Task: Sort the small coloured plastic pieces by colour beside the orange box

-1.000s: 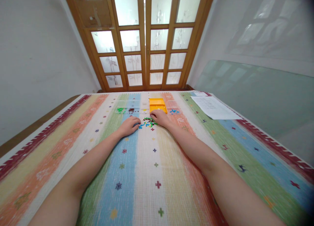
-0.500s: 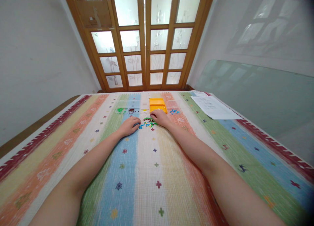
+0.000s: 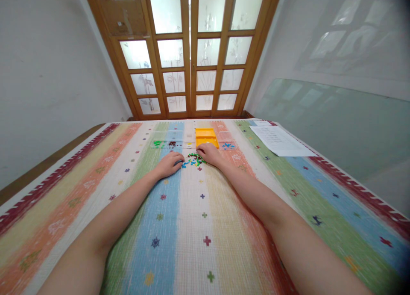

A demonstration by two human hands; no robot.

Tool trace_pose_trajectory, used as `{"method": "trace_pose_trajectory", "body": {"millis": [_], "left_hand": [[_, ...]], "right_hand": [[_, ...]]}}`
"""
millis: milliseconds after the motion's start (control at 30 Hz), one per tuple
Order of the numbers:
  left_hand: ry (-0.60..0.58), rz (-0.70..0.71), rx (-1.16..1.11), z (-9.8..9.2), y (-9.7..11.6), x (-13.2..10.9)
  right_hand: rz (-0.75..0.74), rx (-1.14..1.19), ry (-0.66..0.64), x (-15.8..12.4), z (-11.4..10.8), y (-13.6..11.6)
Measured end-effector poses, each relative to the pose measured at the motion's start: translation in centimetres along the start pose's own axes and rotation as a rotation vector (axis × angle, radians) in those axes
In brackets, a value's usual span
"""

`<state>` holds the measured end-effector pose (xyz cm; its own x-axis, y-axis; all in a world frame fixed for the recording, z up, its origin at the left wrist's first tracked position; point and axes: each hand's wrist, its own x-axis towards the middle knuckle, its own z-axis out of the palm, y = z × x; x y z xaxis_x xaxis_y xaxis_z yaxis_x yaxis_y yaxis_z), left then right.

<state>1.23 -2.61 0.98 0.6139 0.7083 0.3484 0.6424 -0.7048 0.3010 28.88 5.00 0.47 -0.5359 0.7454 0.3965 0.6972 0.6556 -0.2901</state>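
Small pieces (image 3: 194,158) in blue, green, dark red and yellow lie in a loose pile on the striped cloth between my hands. My left hand (image 3: 169,165) rests at the pile's left side, fingers curled around a small dark blue item (image 3: 178,161) whose kind I cannot make out. At the right side, my right hand (image 3: 209,153) has its fingers bent together over the pile's edge, in front of an open orange box (image 3: 206,133). Whatever those fingertips hold, if anything, is too small to see.
Clear open boxes stand behind the hands, with green pieces (image 3: 158,144), dark red pieces (image 3: 173,144), yellow pieces (image 3: 189,144) and blue pieces (image 3: 228,146). Printed paper (image 3: 280,140) lies at the right on the striped tablecloth (image 3: 192,226). Wooden doors (image 3: 189,72) stand beyond the table.
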Motion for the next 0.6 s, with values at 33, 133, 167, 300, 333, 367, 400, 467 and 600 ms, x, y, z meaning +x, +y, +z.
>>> {"method": "trace_pose_trajectory", "body": {"millis": [33,133,167,300,333,367,400,467,600], "left_hand": [[0.002,0.001,0.001,0.02,-0.03,-0.01],[0.003,0.003,0.001,0.06,-0.07,-0.03],[0.004,0.002,0.001,0.05,-0.07,-0.03],[0.001,0.001,0.004,0.03,-0.06,-0.04],[0.000,0.002,0.006,0.03,-0.07,-0.04],[0.000,0.002,0.007,0.04,-0.09,-0.04],[0.000,0.002,0.008,0.04,-0.10,-0.04],[0.002,0.003,0.008,0.06,-0.13,-0.03],[0.005,0.008,0.002,0.06,-0.12,-0.02]], "right_hand": [[-0.003,0.003,0.004,0.00,-0.01,0.00],[-0.007,0.006,0.003,0.01,0.00,0.01],[-0.005,0.004,0.000,0.03,0.01,0.02],[-0.001,-0.004,-0.002,0.06,0.13,0.12],[-0.008,-0.005,0.000,0.05,0.17,0.15],[-0.014,-0.006,0.002,0.05,0.20,0.17],[-0.019,-0.009,0.004,0.04,0.21,0.19],[-0.021,-0.015,0.007,0.00,0.21,0.17],[-0.017,-0.027,0.000,-0.03,0.07,0.05]]}}
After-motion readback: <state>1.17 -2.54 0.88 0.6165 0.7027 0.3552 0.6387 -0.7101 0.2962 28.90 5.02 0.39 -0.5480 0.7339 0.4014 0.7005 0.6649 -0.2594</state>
